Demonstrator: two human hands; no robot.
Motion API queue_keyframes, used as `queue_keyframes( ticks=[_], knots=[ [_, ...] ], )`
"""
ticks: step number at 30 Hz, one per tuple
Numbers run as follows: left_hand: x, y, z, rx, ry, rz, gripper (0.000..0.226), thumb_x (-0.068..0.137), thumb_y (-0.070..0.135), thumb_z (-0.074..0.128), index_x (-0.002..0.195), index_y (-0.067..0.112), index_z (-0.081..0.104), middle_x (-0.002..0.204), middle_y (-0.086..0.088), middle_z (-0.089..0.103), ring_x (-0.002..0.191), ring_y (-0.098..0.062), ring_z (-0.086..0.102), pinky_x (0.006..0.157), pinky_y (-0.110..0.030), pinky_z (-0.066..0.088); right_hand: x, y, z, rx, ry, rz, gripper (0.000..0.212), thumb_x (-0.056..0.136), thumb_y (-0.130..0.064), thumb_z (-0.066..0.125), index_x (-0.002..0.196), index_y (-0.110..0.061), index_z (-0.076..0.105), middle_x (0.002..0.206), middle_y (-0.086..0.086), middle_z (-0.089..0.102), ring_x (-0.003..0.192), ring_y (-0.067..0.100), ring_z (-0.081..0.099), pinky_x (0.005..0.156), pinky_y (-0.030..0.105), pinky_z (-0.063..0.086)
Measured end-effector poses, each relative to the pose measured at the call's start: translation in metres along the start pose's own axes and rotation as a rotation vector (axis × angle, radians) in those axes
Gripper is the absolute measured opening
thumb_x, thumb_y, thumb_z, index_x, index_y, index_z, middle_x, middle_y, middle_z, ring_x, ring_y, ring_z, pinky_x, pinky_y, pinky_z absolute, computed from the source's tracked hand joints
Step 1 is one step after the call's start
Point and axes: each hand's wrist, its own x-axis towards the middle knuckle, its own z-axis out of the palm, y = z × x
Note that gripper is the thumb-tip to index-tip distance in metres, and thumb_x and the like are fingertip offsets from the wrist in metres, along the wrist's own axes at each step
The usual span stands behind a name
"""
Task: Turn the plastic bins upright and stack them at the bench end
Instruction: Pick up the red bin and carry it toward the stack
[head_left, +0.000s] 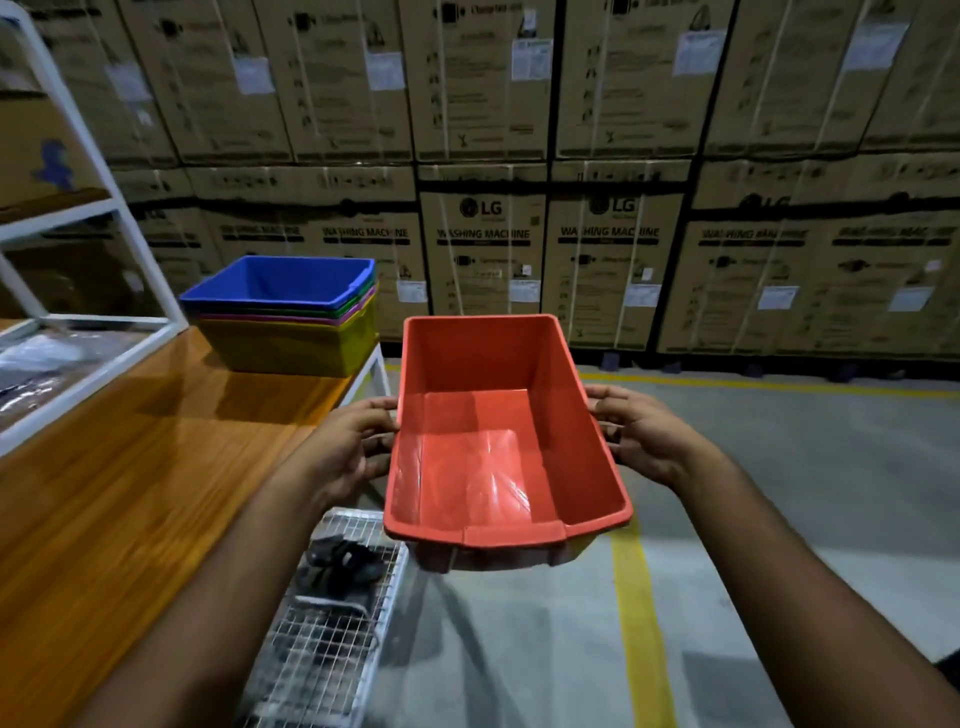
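1. Red rectangular plastic bin (506, 441) is upright, open side up, held in the air over the floor, off the bench's end.
2. Left hand (347, 451) grips its 9 o'clock rim, fingers curled around.
3. Right hand (643, 435) grips the 3 o'clock rim the same way.
4. Nested stack of coloured plastic bins (288, 312), blue on top, sits at 10 o'clock on the wooden bench (130, 467).

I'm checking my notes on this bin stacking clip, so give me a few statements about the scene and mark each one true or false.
1. Both hands hold the red bin, left hand and right hand on opposite sides. True.
2. The red bin is upside down. False: its opening faces up.
3. A blue bin tops the stack at the bench end. True.
4. The red bin rests on the bench. False: it is held in the air, beside the bench.
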Motion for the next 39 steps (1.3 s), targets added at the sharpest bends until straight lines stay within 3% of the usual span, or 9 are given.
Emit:
queue_keyframes(
  ticks=[6,11,13,18,22,28,32,36,39],
  knots=[
    [0.107,0.044,0.031,-0.006,0.085,0.065,0.032,0.082,-0.003,0.048,0.102,0.011,0.067,0.081,-0.005,0.064,0.07,-0.014,0.055,0.056,-0.024,0.056,0.129,-0.07,-0.033,-0.024,-0.069,-0.067,0.027,0.092,-0.003,0.054,0.113,-0.011,0.07,0.087,0.006,0.071,0.07,0.015,0.063,0.063,0.03,0.056],
    [0.171,0.096,0.039,-0.008,0.206,0.129,0.035,0.082,0.0,0.051,0.109,0.013,0.069,0.094,-0.01,0.066,0.086,-0.022,0.057,0.07,-0.032,0.056,0.244,-0.131,-0.031,-0.069,-0.206,-0.086,0.028,0.09,-0.005,0.057,0.112,-0.014,0.073,0.097,0.013,0.07,0.073,0.018,0.064,0.072,0.034,0.056],
    [0.19,0.118,0.034,-0.027,0.269,0.151,0.036,0.082,0.001,0.052,0.113,0.012,0.068,0.095,-0.01,0.066,0.085,-0.02,0.057,0.064,-0.03,0.057,0.289,-0.153,-0.017,-0.07,-0.271,-0.103,0.03,0.089,-0.003,0.057,0.114,-0.01,0.071,0.097,0.015,0.071,0.075,0.019,0.065,0.073,0.033,0.057],
    [0.221,0.159,-0.003,-0.132,0.413,0.221,0.038,0.082,0.003,0.052,0.116,0.008,0.067,0.098,-0.008,0.066,0.074,-0.013,0.059,0.049,-0.022,0.053,0.375,-0.201,0.045,-0.093,-0.436,-0.134,0.026,0.091,0.0,0.054,0.11,-0.006,0.071,0.087,0.008,0.074,0.07,0.011,0.069,0.067,0.025,0.059],
    [0.246,0.184,-0.037,-0.192,0.532,0.309,0.028,0.086,0.002,0.047,0.102,0.01,0.068,0.089,-0.005,0.066,0.071,-0.014,0.057,0.049,-0.02,0.053,0.438,-0.23,0.107,-0.131,-0.574,-0.13,0.025,0.092,0.001,0.053,0.11,-0.003,0.069,0.08,0.006,0.074,0.063,0.008,0.069,0.058,0.02,0.058],
    [0.281,0.219,-0.089,-0.244,0.722,0.361,0.02,0.086,0.003,0.048,0.099,0.01,0.062,0.084,-0.006,0.063,0.071,-0.016,0.057,0.048,-0.02,0.053,0.529,-0.25,0.201,-0.191,-0.636,-0.106,0.037,0.088,-0.01,0.065,0.12,0.007,0.064,0.09,0.014,0.058,0.062,0.013,0.057,0.052,0.02,0.053],
    [0.293,0.231,-0.115,-0.289,0.828,0.378,0.015,0.084,0.003,0.05,0.091,0.01,0.061,0.071,-0.003,0.066,0.065,-0.014,0.059,0.049,-0.021,0.054,0.565,-0.252,0.253,-0.206,-0.7,-0.084,0.032,0.091,-0.008,0.062,0.119,0.009,0.064,0.071,0.009,0.055,0.045,0.008,0.056,0.044,0.018,0.051],
    [0.302,0.239,-0.131,-0.288,0.94,0.411,0.01,0.085,0.003,0.05,0.087,0.009,0.058,0.059,-0.001,0.066,0.051,-0.011,0.062,0.046,-0.021,0.051,0.593,-0.248,0.292,-0.217,-0.8,-0.034,0.03,0.092,-0.006,0.059,0.119,0.008,0.064,0.065,0.009,0.068,0.047,0.01,0.065,0.044,0.021,0.052],
    [0.31,0.24,-0.136,-0.27,1.006,0.407,0.014,0.085,0.002,0.049,0.084,0.01,0.06,0.061,-0.001,0.065,0.057,-0.013,0.06,0.047,-0.021,0.053,0.616,-0.246,0.317,-0.262,-0.858,-0.036,0.029,0.092,-0.006,0.06,0.116,0.009,0.064,0.056,0.006,0.067,0.043,0.009,0.062,0.042,0.02,0.05]
  ],
)
